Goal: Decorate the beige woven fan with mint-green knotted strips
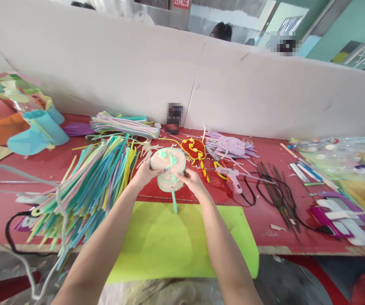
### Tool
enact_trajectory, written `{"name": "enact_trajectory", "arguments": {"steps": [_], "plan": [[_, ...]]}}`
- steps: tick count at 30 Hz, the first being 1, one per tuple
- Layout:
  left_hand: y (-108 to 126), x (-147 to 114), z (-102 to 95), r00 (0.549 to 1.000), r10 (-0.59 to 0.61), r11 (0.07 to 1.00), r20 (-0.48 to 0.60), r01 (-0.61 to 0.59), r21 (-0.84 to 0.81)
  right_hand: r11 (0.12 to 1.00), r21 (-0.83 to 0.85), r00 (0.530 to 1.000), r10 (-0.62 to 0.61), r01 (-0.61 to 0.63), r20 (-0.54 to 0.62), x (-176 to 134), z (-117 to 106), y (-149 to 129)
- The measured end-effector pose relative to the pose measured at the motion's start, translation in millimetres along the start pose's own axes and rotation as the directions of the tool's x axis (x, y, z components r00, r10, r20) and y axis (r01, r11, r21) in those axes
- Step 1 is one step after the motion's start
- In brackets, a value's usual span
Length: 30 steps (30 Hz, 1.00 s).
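Observation:
A fan-shaped pipe cleaner craft (169,163), cream with a mint-green edge and small green flowers, is held up above the red table. It has a short green handle (174,202) pointing down. My left hand (144,173) grips its left edge, and my right hand (191,181) pinches the right edge near the waist. Just behind it lies a red fan (193,149) with yellow trim and a twisted yellow handle. A pale purple fan (231,145) rests on purple pipe cleaners further right. The pink glue gun (231,178) lies right of my right hand.
Loose pipe cleaners (96,186) pile up at left, with another bundle (123,125) behind. Yellow-green paper (182,245) hangs over the table's front edge. Dark thin sticks (276,192), a black cord and a purple-white power strip (338,218) lie right. A white partition (249,93) stands behind.

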State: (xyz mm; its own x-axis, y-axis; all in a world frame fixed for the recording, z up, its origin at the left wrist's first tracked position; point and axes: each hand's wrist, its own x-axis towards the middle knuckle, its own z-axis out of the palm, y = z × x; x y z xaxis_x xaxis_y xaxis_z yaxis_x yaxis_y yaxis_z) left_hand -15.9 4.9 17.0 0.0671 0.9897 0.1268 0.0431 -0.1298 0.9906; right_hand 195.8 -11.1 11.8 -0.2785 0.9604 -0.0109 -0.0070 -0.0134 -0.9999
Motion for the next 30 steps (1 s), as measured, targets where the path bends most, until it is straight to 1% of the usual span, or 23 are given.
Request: {"name": "enact_trajectory", "arguments": {"steps": [7, 12, 16, 24, 26, 30], "plan": [[3, -2, 0.9, 0.999, -0.003, 1.000, 0.047, 0.004, -0.022, 0.997, 0.073, 0.999, 0.033, -0.036, 0.039, -3, -1, -2], [5, -3, 1.1, 0.998, -0.014, 0.999, 0.056, 0.016, -0.042, 0.996, 0.068, 0.998, 0.048, -0.050, 0.032, -3, -1, -2], [4, -2, 1.0, 0.996, -0.004, 0.999, 0.084, 0.007, -0.039, 0.997, 0.061, 0.998, 0.054, -0.056, 0.037, -3, -2, -2], [-2, -1, 0.6, 0.993, -0.006, 0.999, 0.114, 0.010, -0.036, 0.999, 0.019, 0.999, 0.041, -0.041, 0.033, -3, -3, -1], [-4, -2, 1.1, 0.990, -0.030, 0.998, 0.137, 0.037, -0.044, 1.000, -0.008, 1.000, 0.012, -0.012, -0.002, -2, -6, -1], [-7, -3, 3.6, 0.976, -0.070, 0.996, 0.204, 0.079, -0.036, 0.998, -0.017, 0.988, -0.070, 0.068, -0.135, 2, -13, -1]]}}
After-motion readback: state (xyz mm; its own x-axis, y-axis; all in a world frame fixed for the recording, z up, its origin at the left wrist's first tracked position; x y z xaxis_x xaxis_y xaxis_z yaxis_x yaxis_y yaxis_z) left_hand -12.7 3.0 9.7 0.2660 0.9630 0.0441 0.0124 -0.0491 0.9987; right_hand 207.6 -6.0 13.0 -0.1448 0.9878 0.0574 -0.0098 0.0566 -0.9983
